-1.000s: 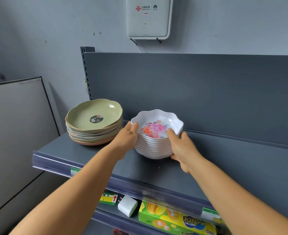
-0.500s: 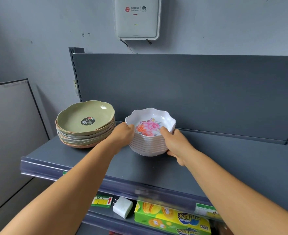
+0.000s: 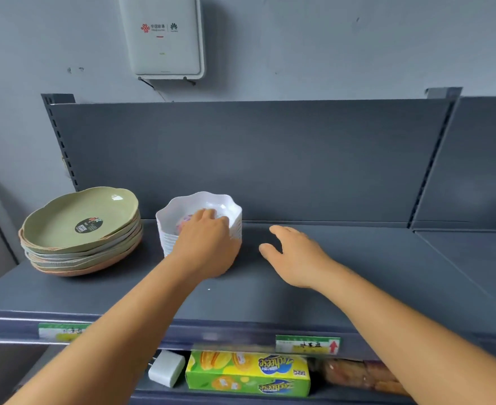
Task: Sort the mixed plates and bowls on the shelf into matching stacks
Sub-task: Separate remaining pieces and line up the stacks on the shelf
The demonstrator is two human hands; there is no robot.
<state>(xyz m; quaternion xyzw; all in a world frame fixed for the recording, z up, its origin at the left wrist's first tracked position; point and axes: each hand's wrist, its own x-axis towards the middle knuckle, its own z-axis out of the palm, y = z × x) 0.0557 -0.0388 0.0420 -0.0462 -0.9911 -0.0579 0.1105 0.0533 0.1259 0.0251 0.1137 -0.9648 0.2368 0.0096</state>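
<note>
A moment ago both hands cupped the stack of white scalloped bowls (image 3: 200, 226) from either side; now that two-sided hold is gone. The right hand (image 3: 295, 255) has come off the stack and hovers just to its right above the bare shelf (image 3: 358, 258), fingers spread and relaxed, holding nothing and not touching the bowls. The left hand (image 3: 208, 244) has shifted from the stack's left flank to its front, with the fingers reaching over the near rim into the top bowl and covering most of the floral print; whether they press on the inside or merely rest there cannot be told, and they do not look curled round the rim.

The bowl stack stands on the shelf towards its back edge, left of centre, upright and even. Just to its left, near but apart, sits the stack of plates (image 3: 80, 232) near the shelf's left end: a green plate with a dark round label on top, grey-green ones beneath and an orange one at the bottom.

Judged from this, the bowls have been set down as their own pile and the release is half made, so the sorting seems at or near its end: two separate piles, one of bowls, one of plates. The left hand appears to be steadying or nudging the bowls into place. Under the shelf's front edge a green cheese-biscuit box (image 3: 248, 372) lies on the lower shelf.
</note>
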